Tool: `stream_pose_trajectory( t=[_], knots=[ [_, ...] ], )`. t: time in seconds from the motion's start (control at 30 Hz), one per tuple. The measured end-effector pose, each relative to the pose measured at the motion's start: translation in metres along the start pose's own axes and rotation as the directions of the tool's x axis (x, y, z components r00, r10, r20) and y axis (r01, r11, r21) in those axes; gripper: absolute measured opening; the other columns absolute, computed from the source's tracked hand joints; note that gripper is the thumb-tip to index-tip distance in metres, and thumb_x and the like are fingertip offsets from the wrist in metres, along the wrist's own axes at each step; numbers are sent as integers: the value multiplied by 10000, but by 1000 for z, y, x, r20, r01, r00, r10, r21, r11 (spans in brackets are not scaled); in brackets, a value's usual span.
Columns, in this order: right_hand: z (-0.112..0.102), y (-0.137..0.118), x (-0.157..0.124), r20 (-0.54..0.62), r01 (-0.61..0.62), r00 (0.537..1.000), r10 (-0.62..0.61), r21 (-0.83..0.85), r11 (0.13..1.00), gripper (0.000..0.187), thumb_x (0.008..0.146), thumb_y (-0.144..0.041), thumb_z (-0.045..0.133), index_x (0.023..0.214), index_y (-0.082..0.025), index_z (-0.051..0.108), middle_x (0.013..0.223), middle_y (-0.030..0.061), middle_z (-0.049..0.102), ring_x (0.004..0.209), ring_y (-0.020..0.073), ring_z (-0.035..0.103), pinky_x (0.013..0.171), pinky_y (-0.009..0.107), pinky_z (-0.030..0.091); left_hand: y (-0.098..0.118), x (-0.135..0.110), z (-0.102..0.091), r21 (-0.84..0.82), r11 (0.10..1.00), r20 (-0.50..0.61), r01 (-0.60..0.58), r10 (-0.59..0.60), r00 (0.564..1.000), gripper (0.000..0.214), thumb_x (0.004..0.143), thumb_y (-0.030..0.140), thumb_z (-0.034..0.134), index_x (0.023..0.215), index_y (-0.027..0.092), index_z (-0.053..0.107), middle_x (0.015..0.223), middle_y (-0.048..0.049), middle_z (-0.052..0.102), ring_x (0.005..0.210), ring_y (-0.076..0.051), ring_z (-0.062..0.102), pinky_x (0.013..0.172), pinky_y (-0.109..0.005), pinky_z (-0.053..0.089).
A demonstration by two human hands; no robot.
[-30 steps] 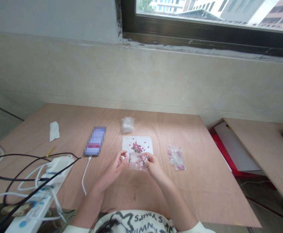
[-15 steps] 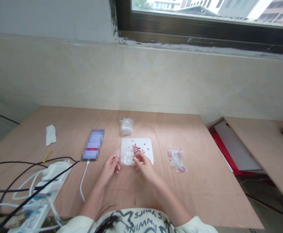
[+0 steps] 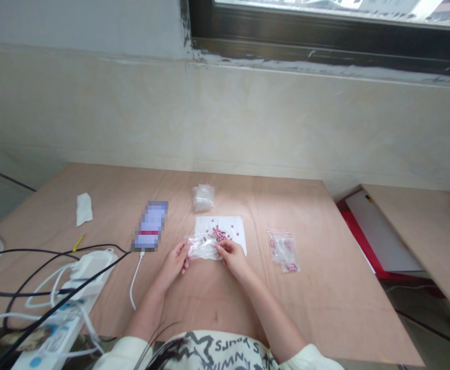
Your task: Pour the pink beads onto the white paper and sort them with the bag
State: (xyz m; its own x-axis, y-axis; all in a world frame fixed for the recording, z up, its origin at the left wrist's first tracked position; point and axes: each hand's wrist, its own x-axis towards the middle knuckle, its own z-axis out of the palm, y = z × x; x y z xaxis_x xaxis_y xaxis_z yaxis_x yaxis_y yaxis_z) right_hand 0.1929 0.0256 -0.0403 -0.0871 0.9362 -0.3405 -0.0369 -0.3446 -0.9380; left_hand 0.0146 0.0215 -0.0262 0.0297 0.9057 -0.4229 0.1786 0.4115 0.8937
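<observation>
Between my hands a clear plastic bag (image 3: 203, 246) stretches over the near part of a white paper sheet (image 3: 237, 224). My left hand (image 3: 177, 258) pinches the bag's left end. At its right end the fingertips of my right hand (image 3: 230, 255) are closed on the plastic, just over the near edge of the sheet. Small pink beads (image 3: 219, 233) lie in a loose pile on the paper, with several scattered around it. Whether anything is inside the held bag I cannot make out.
A stack of clear bags (image 3: 203, 198) sits behind the paper. To the right lie filled bags with pink beads (image 3: 284, 250). On the left are a phone (image 3: 150, 226) on a white cable, a white scrap (image 3: 84, 209), black cables and a power strip (image 3: 60, 329).
The clear bag is now pulled out flat between both hands. My right hand has closed on its right end and lies slightly farther right. The camera has tilted a little downward.
</observation>
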Motion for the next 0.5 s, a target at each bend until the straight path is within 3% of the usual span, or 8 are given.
stream_pose_trajectory(
  t=[0.23,0.5],
  knots=[
    [-2,4,0,6,-42,999,41,67,997,313,620,-468,591,696,-169,535,461,-61,506,267,44,332,260,179,209,14,1,1,-20,1000,18,19,-19,1000,386,647,558,473,628,178,407,376,127,305,256,-18,235,264,-130,158],
    [-4,7,2,-15,-56,998,57,81,995,317,620,-463,586,712,-164,530,480,-48,533,265,50,353,237,174,239,30,2,6,17,999,-4,-28,28,1000,382,625,536,506,564,177,389,396,114,300,312,-28,271,320,-154,179]
  ],
)
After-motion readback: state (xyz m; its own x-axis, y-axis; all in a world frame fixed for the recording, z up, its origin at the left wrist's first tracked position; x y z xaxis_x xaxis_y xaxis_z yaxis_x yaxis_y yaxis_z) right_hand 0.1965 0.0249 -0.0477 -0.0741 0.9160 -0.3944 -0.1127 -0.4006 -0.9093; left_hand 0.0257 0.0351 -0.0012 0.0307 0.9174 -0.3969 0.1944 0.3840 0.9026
